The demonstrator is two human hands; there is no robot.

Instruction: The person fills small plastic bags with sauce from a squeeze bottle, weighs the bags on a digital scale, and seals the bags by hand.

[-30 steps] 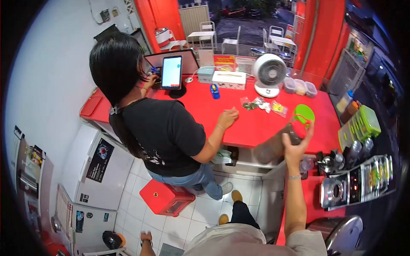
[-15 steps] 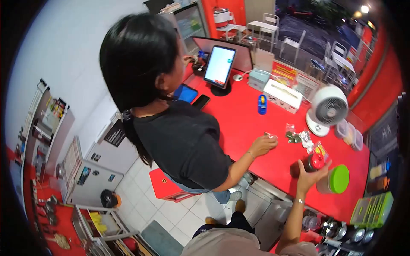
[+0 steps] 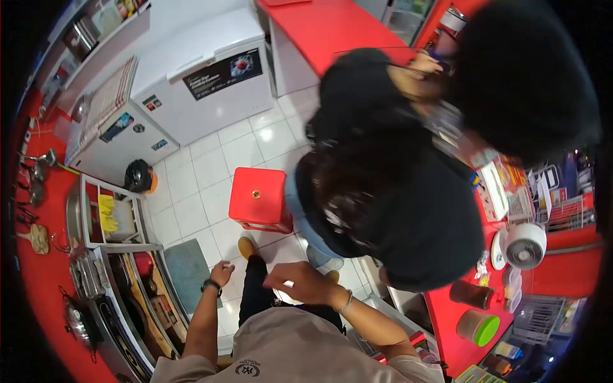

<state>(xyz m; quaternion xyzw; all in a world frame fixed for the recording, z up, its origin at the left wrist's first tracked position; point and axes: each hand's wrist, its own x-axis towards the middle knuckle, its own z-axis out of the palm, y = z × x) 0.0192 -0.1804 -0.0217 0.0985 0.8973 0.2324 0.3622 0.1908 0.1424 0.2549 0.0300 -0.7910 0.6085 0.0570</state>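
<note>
Standing right of the red plastic stool (image 3: pixel 257 193), a co-worker (image 3: pixel 428 204) wears black. The stool lies ahead and left of the blurred right hand (image 3: pixel 305 283), well apart from its bent fingers, which part from the thumb, and ahead and right of the left hand (image 3: pixel 221 273), whose fingers curl, how tightly I cannot tell.

On the red counter (image 3: pixel 442 325) to my right, I see a dark brown jar (image 3: pixel 467 293) standing upright, its red lid on; I can't make out what fills it. Just beside it, lower in my view, a squat, cloudy-walled tub (image 3: pixel 469 325) stands upright too, capped by a bright green lid (image 3: pixel 487 330), with something pale brownish showing through the side. Both are well apart from my hands (image 3: pixel 300 283)
</note>
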